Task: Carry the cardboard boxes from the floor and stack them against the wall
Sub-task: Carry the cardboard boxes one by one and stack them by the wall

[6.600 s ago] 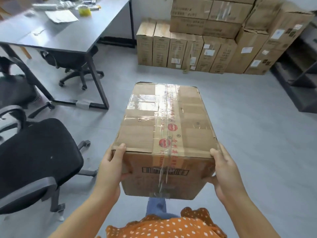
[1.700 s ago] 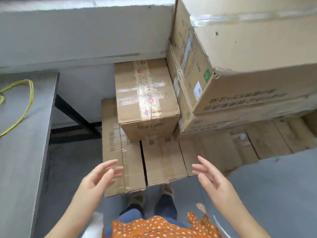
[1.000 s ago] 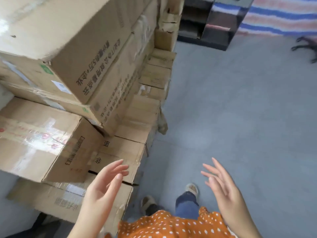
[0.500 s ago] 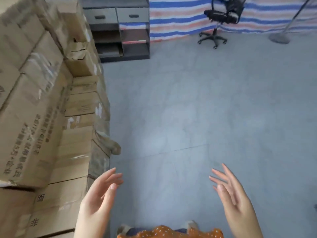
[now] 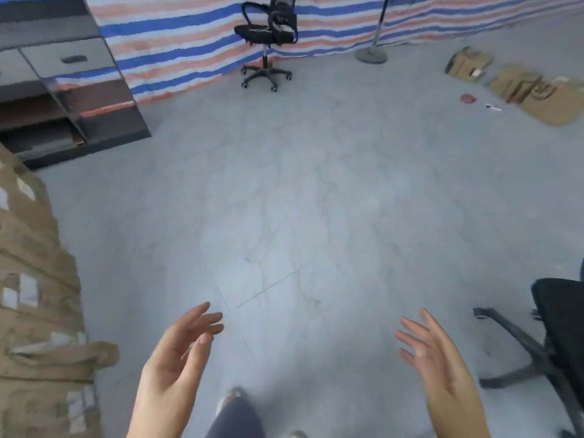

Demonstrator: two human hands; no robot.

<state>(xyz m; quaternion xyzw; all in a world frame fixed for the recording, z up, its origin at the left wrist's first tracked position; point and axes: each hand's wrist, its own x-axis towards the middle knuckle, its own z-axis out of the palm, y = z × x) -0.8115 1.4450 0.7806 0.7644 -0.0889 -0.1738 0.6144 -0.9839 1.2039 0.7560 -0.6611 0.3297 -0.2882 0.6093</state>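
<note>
Both of my hands are empty and held out low in front of me, palms facing each other. My left hand (image 5: 178,361) and my right hand (image 5: 437,365) have their fingers spread. The stack of cardboard boxes (image 5: 34,311) runs along the left edge, blurred. Far across the grey floor at the upper right lie several cardboard boxes (image 5: 518,86), one small and upright, the others flatter.
A black office chair (image 5: 267,42) stands at the back before a striped tarp (image 5: 196,36). A dark shelf unit (image 5: 63,83) is at the upper left. A lamp stand base (image 5: 371,55) sits at the back. Another black chair (image 5: 556,349) is at the right edge.
I set the carried box on the stack and let go. My view has swung right, away from the stack, bringing the far boxes and right chair into sight.
</note>
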